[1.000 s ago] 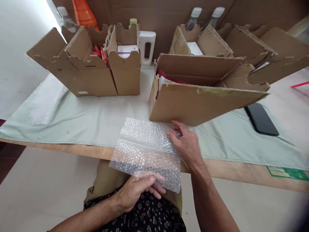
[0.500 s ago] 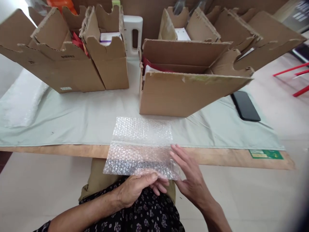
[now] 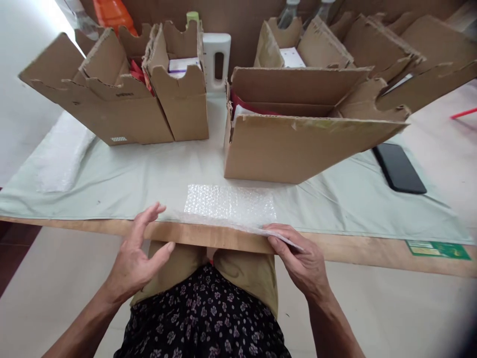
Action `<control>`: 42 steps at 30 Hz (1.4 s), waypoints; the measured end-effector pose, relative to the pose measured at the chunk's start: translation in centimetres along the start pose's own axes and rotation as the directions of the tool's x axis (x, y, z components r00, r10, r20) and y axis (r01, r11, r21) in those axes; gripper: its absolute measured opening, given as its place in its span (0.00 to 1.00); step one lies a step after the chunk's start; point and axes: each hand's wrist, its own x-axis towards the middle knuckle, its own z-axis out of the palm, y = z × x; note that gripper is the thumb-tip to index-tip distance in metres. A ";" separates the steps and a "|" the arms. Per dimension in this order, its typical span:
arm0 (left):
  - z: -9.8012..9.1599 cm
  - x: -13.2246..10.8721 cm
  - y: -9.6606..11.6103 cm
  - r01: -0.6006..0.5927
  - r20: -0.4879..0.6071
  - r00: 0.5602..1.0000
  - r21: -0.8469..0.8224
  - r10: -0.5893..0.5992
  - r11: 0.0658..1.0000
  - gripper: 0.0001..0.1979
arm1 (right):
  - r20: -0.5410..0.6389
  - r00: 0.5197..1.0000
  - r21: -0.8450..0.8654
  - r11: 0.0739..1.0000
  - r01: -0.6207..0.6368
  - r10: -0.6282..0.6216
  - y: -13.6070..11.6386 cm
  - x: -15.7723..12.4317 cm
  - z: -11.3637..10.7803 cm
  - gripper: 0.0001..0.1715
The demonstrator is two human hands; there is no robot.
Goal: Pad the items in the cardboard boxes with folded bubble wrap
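One sheet of bubble wrap point(image 3: 231, 201), pinched at one end

In front of the nearest box point(image 3: 298, 151), the right hand point(image 3: 298, 256) pinches the edge between thumb and fingers; the left hand point(image 3: 139, 256) is spread, empty — just beside the other end. Best, I'd judge, to steady both ends level and press lightly. It looks clear and pebbled — far part flat, near part edge-on.

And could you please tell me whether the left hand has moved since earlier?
Yes: the left hand moved left and forward relative to the wooden table edge.
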 end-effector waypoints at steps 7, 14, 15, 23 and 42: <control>3.7 3.3 2.4 -0.002 0.063 0.998 -0.149 0.012 0.989 0.35 | -0.015 0.995 -0.092 0.991 -0.101 0.100 0.0 0.6 -0.2 0.09; 5.4 4.6 1.7 -0.004 -0.089 0.996 0.054 0.009 0.999 0.29 | -0.151 0.961 -0.193 0.947 -0.256 0.230 0.5 1.3 0.7 0.18; 5.6 4.7 1.6 -0.036 -0.099 0.994 0.094 0.045 0.995 0.29 | -0.175 0.961 -0.224 0.942 -0.250 0.213 0.7 1.3 0.9 0.19; 6.1 5.2 1.5 -0.246 -0.097 0.953 0.301 0.286 0.921 0.29 | -0.288 0.958 -0.449 0.884 -0.126 -0.010 1.4 1.1 2.0 0.23; 6.7 4.6 1.3 -0.337 -0.093 0.911 0.394 0.402 0.855 0.28 | -0.091 0.996 -0.699 0.713 -0.049 -0.021 2.3 4.6 2.5 0.16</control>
